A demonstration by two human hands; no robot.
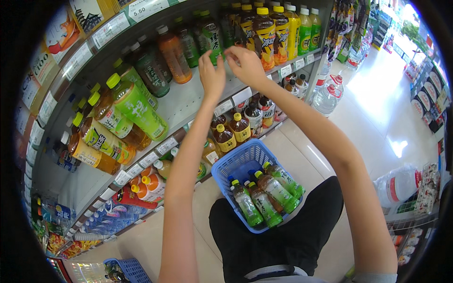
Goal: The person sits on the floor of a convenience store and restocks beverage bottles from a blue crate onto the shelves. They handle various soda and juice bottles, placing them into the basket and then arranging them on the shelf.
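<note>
My left hand (213,76) is raised at the drinks shelf, its fingers and thumb apart in front of the lower part of a green tea bottle (211,37). Whether it touches that bottle cannot be made out. Close beside it, my right hand (247,65) has loosely curled fingers and nothing visible in them. A blue plastic basket (226,166) sits between my knees below. Several green tea bottles (265,208) with yellow-green caps lean in it, and darker blue-capped bottles are partly hidden behind them.
Upright bottles of orange-brown tea (175,55) and yellow-labelled iced tea (264,39) flank my hands. More bottled tea (139,109) stands left. A price-tag rail (223,107) edges the shelf above lower bottles (240,127). Large water jugs (329,97) and another blue basket (132,270) are on the floor.
</note>
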